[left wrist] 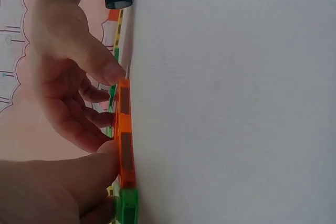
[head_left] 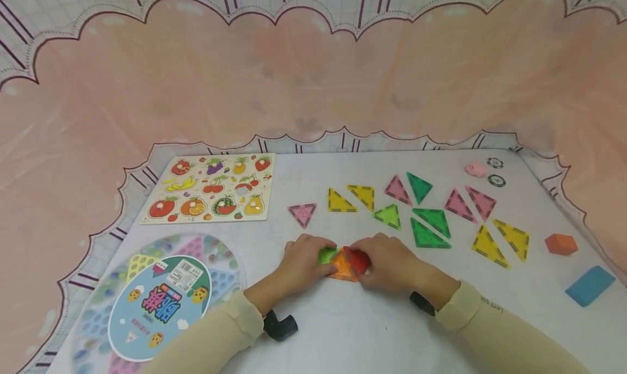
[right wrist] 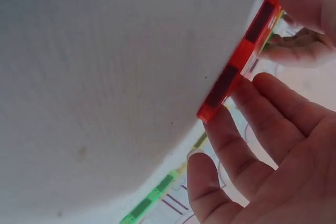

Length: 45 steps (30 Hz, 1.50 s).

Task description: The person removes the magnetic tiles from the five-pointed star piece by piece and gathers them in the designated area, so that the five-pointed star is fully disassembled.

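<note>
Close together at the near middle of the table lie three triangular magnetic tiles, edge to edge in the head view. My left hand point(head_left: 305, 261) grips the green tile point(head_left: 326, 255), its thumb at the side of the orange tile point(head_left: 343, 267). On the other side my right hand point(head_left: 389, 262) holds the red tile point(head_left: 358, 261) with bent fingers. The right wrist view shows fingertips at the edge of the red tile point(right wrist: 236, 64). From the left wrist, the orange tile point(left wrist: 126, 135) appears edge-on, with the green tile point(left wrist: 127, 205) below it.
Loose triangular tiles, such as yellow point(head_left: 341, 201), pink point(head_left: 302, 214) and dark green point(head_left: 430, 235), spread behind and right. A fruit puzzle board point(head_left: 266, 191) stands at back left, a round game box point(head_left: 122, 314) at front left. Orange point(head_left: 561, 244) and blue blocks point(head_left: 590, 286) lie right.
</note>
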Available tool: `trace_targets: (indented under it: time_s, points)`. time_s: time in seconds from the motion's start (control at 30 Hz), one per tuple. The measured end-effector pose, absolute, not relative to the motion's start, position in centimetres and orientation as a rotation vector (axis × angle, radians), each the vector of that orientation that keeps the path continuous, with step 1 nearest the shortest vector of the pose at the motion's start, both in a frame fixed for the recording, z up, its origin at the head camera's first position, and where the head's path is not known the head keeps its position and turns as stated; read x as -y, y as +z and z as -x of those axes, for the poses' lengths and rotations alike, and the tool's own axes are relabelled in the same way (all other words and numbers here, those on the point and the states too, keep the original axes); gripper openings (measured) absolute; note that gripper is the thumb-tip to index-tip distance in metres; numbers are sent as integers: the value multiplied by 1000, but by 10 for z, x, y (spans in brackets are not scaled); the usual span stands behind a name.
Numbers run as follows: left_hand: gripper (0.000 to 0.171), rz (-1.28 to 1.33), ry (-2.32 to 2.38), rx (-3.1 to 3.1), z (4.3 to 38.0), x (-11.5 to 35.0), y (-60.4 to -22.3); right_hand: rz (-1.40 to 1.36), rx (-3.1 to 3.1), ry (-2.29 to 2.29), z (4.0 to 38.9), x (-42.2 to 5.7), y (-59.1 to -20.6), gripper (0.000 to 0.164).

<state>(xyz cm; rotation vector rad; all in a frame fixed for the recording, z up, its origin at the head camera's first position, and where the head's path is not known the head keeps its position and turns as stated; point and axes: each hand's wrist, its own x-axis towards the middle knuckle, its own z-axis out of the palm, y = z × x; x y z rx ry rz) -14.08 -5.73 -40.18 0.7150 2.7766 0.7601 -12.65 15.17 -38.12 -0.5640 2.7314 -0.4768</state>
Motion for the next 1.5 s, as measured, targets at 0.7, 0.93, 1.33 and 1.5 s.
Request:
trace_targets:
  time_s: [0.7, 0.93, 1.33, 1.5]
  points:
    - [54, -739, 892, -2485, 140, 83, -397, 476, -2744, -502, 171, -162, -385, 52]
    - [55, -822, 772, -2499, 143, 95, -394, 449, -2725, -614, 168, -166, -374, 50]
    - [53, -862, 720, -2645, 137, 62, -403, 456, -2595, -658, 134, -171, -374, 53]
    - [56, -820, 750, -2611, 136, 58, -402, 582, -2566, -663, 130, -172, -381, 57]
